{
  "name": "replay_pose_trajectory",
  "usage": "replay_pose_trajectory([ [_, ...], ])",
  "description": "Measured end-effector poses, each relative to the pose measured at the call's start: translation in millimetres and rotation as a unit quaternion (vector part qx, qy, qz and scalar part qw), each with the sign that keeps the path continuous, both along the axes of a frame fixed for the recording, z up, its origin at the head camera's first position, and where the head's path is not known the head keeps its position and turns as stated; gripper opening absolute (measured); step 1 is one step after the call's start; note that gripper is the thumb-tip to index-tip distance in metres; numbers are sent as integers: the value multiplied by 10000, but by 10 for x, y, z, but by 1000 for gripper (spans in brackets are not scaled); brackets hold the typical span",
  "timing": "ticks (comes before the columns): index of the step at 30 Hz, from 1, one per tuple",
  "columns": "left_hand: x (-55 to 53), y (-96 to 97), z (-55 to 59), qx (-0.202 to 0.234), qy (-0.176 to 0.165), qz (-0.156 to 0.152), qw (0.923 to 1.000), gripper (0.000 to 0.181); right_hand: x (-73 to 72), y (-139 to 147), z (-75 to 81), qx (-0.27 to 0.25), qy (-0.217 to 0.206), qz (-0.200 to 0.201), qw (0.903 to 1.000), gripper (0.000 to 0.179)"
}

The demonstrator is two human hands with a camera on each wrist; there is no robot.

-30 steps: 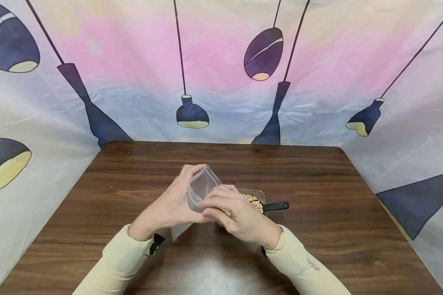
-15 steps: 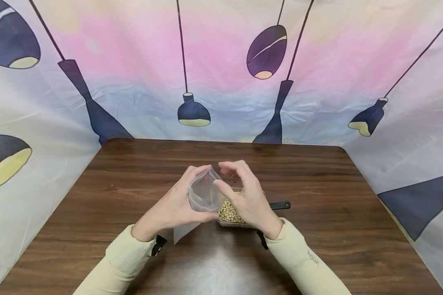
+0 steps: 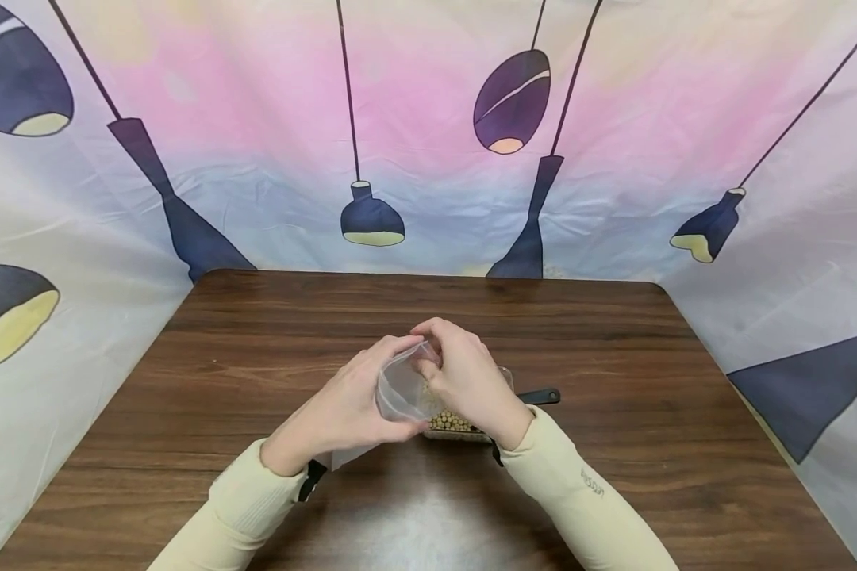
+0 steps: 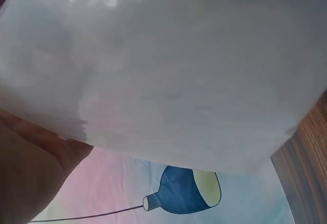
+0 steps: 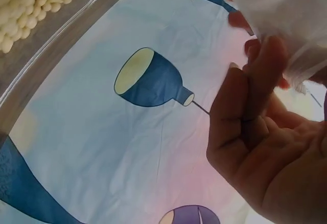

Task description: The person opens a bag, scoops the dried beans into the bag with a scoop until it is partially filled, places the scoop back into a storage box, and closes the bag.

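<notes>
Two bare hands come together on one translucent plastic bag (image 3: pixel 402 388) in front of the person, over the middle of a dark brown wood-grain counter (image 3: pixel 614 349). The left hand (image 3: pixel 346 402) is wrapped round the bag's left side, fingers along the upper edge and thumb along the lower one, with the mouth spread wide and facing up toward the head camera. The right hand (image 3: pixel 469 382) pinches the opposite rim, its thumb reaching just inside the mouth. A pale corner of the bag shows below the left hand, near the wrist; in the left wrist view its side fills most of the frame.

Just beside the bag, partly hidden under the right hand, a clear, low-walled plastic container (image 3: pixel 457 435) rests on the counter. It holds small round pale-yellow beans (image 3: pixel 448 421). From its right side juts a flat black handle (image 3: pixel 540 396) with a hole near the tip; the other end is hidden. Whether bag and container touch cannot be told.

Both arms wear cream long sleeves (image 3: pixel 239 492). Behind the counter hangs a pink, blue and cream cloth backdrop (image 3: pixel 271 119), printed with dark blue pendant lamps (image 3: pixel 373 218).
</notes>
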State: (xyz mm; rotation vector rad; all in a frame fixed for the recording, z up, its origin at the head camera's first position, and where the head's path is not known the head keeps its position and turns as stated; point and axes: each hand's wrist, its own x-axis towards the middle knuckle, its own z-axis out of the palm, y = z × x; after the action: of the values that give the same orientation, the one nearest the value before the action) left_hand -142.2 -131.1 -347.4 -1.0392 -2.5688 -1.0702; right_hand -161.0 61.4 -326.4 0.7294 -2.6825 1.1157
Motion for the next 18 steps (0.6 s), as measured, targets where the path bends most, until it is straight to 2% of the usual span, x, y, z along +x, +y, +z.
replay_pose_trajectory([
  [4, -6, -13, 3, 49, -31, -116, 9999, 94, 33, 20, 44, 385, -253, 331, 9984, 56],
  [7, -10, -20, 3, 137, -67, -213, 9997, 98, 46, 40, 60, 315, -263, 523, 9978, 70],
  [9, -7, -18, 0, 170, -116, -256, 9995, 99, 44, 40, 59, 248, 94, 554, 9981, 78],
  [12, 2, 0, -2, 179, -230, -353, 9990, 99, 32, 18, 59, 167, 897, 591, 9941, 82],
  [15, 9, 22, -4, 259, -317, -501, 9979, 99, 11, -7, 61, 125, 1664, 656, 9838, 70],
  [18, 14, 33, -6, 472, -499, -552, 9961, 98, -2, -21, 55, -54, 2095, 669, 9755, 52],
])
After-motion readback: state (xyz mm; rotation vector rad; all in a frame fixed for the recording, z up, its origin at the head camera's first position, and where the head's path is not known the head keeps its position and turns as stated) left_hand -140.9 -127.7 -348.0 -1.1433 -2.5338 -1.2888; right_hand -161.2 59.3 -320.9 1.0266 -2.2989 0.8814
